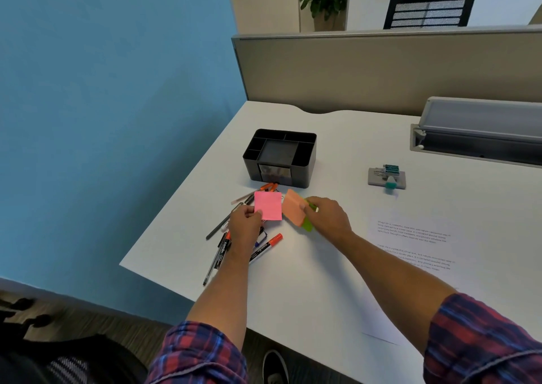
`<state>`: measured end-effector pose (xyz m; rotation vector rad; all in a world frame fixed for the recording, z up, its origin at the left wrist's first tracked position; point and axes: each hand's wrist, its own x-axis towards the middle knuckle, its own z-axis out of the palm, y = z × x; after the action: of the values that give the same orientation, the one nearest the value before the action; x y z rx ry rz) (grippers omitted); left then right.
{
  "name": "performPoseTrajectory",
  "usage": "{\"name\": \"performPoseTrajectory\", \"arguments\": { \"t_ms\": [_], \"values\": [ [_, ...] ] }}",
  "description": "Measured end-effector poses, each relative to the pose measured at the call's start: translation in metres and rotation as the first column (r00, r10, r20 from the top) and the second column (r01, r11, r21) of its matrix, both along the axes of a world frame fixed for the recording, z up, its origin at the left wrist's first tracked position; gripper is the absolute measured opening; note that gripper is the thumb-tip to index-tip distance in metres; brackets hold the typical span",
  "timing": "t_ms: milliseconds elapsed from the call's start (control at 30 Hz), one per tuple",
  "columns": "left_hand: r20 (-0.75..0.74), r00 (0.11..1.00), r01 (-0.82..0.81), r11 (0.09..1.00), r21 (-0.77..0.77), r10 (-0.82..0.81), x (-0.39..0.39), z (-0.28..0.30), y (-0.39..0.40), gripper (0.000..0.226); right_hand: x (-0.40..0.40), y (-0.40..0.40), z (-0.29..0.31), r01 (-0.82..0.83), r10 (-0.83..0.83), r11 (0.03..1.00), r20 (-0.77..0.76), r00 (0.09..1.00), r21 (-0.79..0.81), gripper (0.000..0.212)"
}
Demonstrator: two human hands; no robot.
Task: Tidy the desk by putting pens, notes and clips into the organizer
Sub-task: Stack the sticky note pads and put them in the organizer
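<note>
1. Your left hand [245,228] pinches the pink notes [267,206]; your right hand [328,218] grips the orange notes [294,210].
2. Loose pens [218,256] lie beneath, lower centre.
3. Just above stands the black organizer [280,158]; printed paper [416,246] lies right.

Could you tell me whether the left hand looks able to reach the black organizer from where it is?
Probably yes: the left hand, pinching the pink notes, sits just short of the organizer, with only pens lying between.

Scattered pens [234,231] crowd the desk [337,149] before the organizer [280,161]; bare desk lies open to its right, up to the stapler [387,177].
</note>
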<state>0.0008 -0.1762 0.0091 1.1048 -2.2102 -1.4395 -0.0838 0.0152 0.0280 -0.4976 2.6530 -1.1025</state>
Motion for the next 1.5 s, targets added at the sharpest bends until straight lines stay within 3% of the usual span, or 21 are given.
{"name": "performPoseTrajectory", "arguments": {
  "t_ms": [267,433,600,800,900,1100,1267,1400,1500],
  "values": [
    [-0.015,0.998,-0.056,0.997,0.055,0.057,0.002,0.005,0.002,0.011,-0.009,0.002,-0.005,0.151,-0.142,0.966,0.059,0.988,-0.210,0.031],
    [-0.064,0.998,-0.017,0.991,0.135,0.026,0.000,0.007,0.004,0.040,-0.015,0.011,-0.012,0.327,-0.274,0.864,0.188,0.943,-0.382,0.026],
    [-0.012,0.995,0.101,0.995,-0.021,-0.101,-0.011,0.013,0.010,0.037,-0.016,0.007,-0.025,0.380,-0.243,0.805,0.331,0.912,-0.456,0.028],
    [-0.112,0.960,0.261,0.965,0.023,-0.257,-0.022,0.029,0.026,0.018,-0.015,-0.001,-0.021,0.386,-0.203,0.765,0.376,0.904,-0.515,0.029],
    [-0.057,0.943,0.325,0.944,-0.061,-0.328,-0.024,0.024,0.022,0.028,-0.018,-0.001,-0.022,0.408,-0.214,0.747,0.391,0.895,-0.525,0.029],
    [0.073,0.906,0.416,0.848,-0.328,-0.416,-0.019,0.025,0.011,0.024,-0.027,0.000,-0.033,0.466,-0.274,0.733,0.412,0.869,-0.495,0.023],
    [0.250,0.909,0.415,0.773,-0.479,-0.333,-0.017,0.025,-0.010,0.041,-0.035,0.003,-0.042,0.525,-0.342,0.720,0.426,0.838,-0.454,0.023],
    [0.366,0.875,0.477,0.691,-0.543,-0.316,-0.021,0.025,-0.014,0.046,-0.035,-0.001,-0.045,0.477,-0.315,0.766,0.394,0.863,-0.432,0.023],
    [0.420,0.858,0.503,0.645,-0.575,-0.295,-0.023,0.023,-0.013,0.064,-0.033,-0.004,-0.047,0.424,-0.289,0.800,0.345,0.893,-0.426,0.024]
  ]
}}
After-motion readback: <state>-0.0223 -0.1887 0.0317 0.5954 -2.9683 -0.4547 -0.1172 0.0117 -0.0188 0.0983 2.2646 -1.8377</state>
